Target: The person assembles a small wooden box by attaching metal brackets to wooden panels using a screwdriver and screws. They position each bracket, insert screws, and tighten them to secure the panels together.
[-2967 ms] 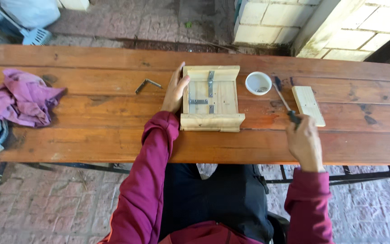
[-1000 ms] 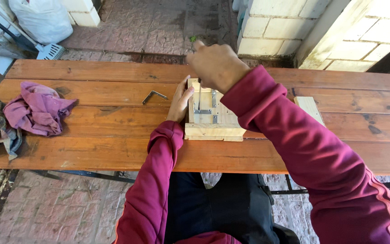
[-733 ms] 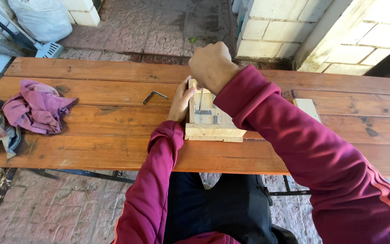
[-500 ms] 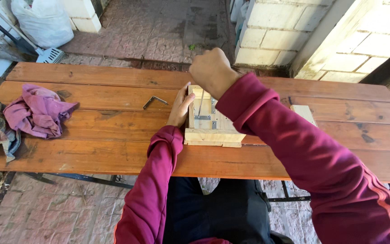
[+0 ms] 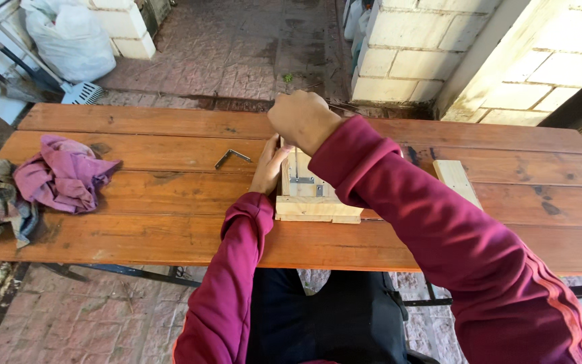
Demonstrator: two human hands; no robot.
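Comparing with three seconds ago, we see that our right hand [image 5: 302, 120] has left the worktop's [image 5: 170, 229] near edge, where it held a dark tool beside a small white cup, and now hangs raised over the far end of the wooden block [image 5: 311, 199]. It is curled into a fist; we cannot tell what, if anything, it grips. The cup is now hidden behind the right sleeve [image 5: 439, 229]. Our left hand [image 5: 269, 168] stays flat against the block's left side, fingers straight and close together.

The block is pale wood, squarish, with a raised near lip and grey metal fittings on its top face. It lies between our hands, just below the right fist.

Left of the left hand lies a small bent metal key [image 5: 232, 157], and well beyond it a pink rag [image 5: 65, 174] against a grey rag [image 5: 1, 199]. A pale wooden slat [image 5: 456, 180] shows beyond the right sleeve.
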